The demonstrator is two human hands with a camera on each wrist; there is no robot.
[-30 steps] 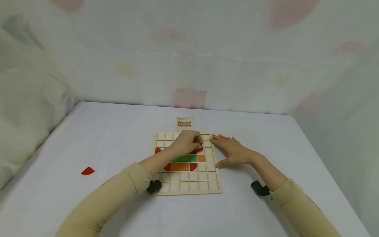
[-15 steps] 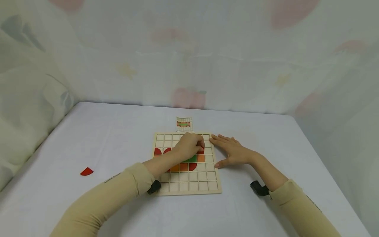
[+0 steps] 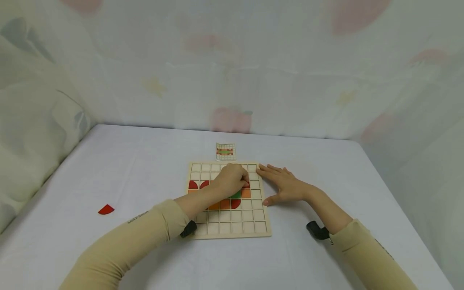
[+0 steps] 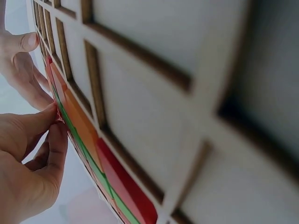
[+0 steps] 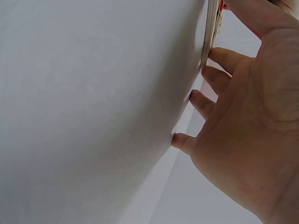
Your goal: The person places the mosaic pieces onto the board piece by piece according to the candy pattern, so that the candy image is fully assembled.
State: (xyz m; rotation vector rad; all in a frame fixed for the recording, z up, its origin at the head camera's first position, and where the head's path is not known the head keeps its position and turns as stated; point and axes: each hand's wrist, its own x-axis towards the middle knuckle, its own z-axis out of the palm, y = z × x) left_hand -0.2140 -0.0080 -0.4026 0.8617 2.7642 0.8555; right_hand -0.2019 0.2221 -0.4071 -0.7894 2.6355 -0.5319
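A wooden grid board (image 3: 237,228) lies on the table with red, orange and green tiles in its middle rows. My left hand (image 3: 230,179) reaches over it, thumb and fingers pinching a red tile (image 3: 247,185) in the upper row near the right side. Most of that tile is hidden by the fingers. In the left wrist view, the fingertips of the left hand (image 4: 35,158) meet at the tile row, close to the board's surface. My right hand (image 3: 286,186) lies spread at the board's right edge. In the right wrist view, the right hand (image 5: 247,102) has straight fingers, some touching the edge.
Behind the board lies a small pattern card (image 3: 226,152) with a coloured grid design. A loose red quarter-circle tile (image 3: 106,209) is on the white table (image 3: 145,161) at the left. Patterned cloth (image 3: 232,80) hangs along the back and sides.
The red tile in my left fingers was tilted above the grid and now sits lower, at its square. My left hand shifted slightly right, then stayed nearly still. The right hand keeps its place.
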